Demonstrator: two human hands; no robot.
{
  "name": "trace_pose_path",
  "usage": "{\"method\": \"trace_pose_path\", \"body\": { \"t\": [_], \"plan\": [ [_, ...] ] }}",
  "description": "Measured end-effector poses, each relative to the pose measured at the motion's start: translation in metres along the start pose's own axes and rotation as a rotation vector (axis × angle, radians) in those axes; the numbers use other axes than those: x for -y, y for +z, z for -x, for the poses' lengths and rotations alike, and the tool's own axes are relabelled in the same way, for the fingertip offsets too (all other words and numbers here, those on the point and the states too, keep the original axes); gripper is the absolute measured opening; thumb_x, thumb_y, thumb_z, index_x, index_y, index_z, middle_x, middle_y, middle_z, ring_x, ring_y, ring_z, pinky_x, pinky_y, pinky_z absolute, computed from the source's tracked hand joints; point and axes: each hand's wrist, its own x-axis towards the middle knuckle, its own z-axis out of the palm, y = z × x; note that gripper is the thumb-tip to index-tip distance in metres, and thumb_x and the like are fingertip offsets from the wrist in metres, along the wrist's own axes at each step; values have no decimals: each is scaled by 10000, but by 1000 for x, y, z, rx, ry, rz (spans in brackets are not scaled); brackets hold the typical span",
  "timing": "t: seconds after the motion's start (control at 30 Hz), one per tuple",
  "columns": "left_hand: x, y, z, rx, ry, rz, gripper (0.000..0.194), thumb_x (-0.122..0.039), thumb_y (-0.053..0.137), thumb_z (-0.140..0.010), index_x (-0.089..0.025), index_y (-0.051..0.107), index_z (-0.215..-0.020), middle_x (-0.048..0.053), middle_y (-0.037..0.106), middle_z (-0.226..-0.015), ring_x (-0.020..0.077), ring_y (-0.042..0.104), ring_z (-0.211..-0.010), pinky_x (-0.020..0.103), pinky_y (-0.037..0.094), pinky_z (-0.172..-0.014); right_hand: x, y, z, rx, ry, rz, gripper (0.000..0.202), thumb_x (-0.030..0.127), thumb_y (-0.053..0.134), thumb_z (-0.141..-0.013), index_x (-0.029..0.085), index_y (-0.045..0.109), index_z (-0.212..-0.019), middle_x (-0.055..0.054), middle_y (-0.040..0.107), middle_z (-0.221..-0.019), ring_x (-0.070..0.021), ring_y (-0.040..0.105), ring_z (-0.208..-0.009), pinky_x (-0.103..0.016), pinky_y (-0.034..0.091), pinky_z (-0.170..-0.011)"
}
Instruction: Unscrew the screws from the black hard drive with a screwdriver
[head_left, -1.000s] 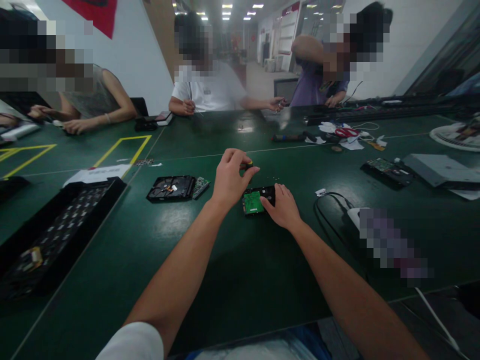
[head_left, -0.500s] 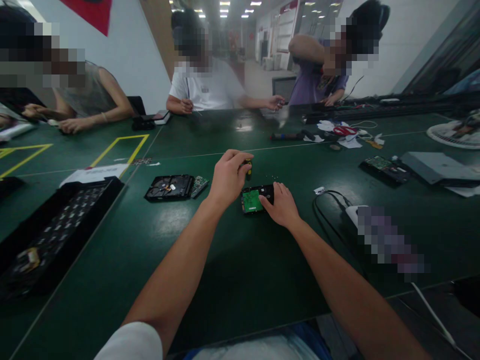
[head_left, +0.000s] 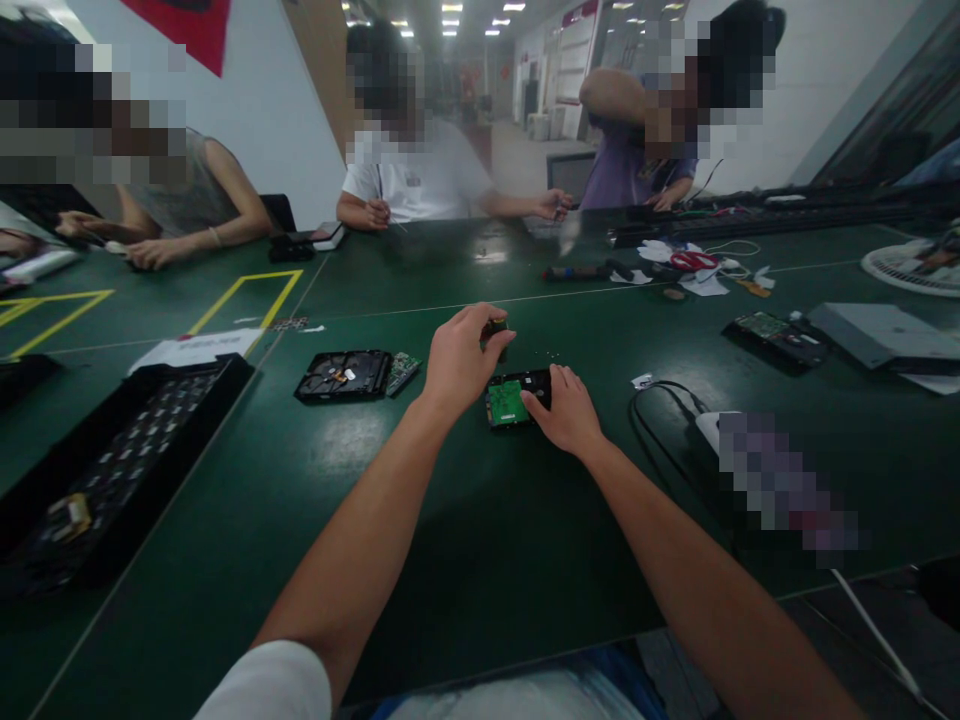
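In the head view a hard drive with a green circuit board (head_left: pixel 507 403) lies on the green table. My right hand (head_left: pixel 571 414) grips its right end, thumb on the board side and fingers over the far edge. Just above the drive's far left corner, my left hand (head_left: pixel 461 355) is closed around a short, stubby screwdriver (head_left: pixel 499 327) with a dark and yellow handle. The fingers hide part of the tool, and I cannot tell whether its tip touches the drive. Several tiny screws (head_left: pixel 553 355) lie behind the drive.
To the left are an opened drive casing (head_left: pixel 341 376), a loose circuit board (head_left: pixel 403 373) and a long black tray (head_left: pixel 142 450). Another drive (head_left: pixel 776 338), a grey box (head_left: pixel 877 335) and a power strip with cable (head_left: pixel 709 425) are at right. Three people sit across the table.
My left fingers have turned a little around the screwdriver handle, covering more of it. My right hand and the hard drive keep their place; the whole view has shifted slightly.
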Motion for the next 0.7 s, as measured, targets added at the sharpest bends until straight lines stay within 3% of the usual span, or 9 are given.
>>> {"method": "trace_pose_path", "body": {
  "t": [0.2,0.5,0.7],
  "plan": [
    [-3,0,-1,-40,-5,-9,162,-197,769,-886,-224,663,-1006,40,646,-1041,156,661,-864,322,593,-811,1,0,0,6,5,10,859,657,401,-1000,-1,390,-1552,-262,467,-1574,-376,385,-1512,-516,270,-1255],
    [1,-4,-1,9,11,-33,233,-124,671,-919,-234,672,-1125,60,716,-1094,203,691,-980,372,601,-893,2,-1,0,17,6,9,843,653,408,-998,22,388,-1556,-247,462,-1582,-372,363,-1526,-535,270,-1255],
    [1,-1,1,-27,-3,-42,246,-105,611,-934,-227,696,-1129,82,667,-1126,202,678,-1010,359,604,-878,1,0,-1,27,11,11,846,662,414,-994,34,393,-1560,-236,467,-1581,-369,363,-1528,-528,268,-1260]
  ]
}}
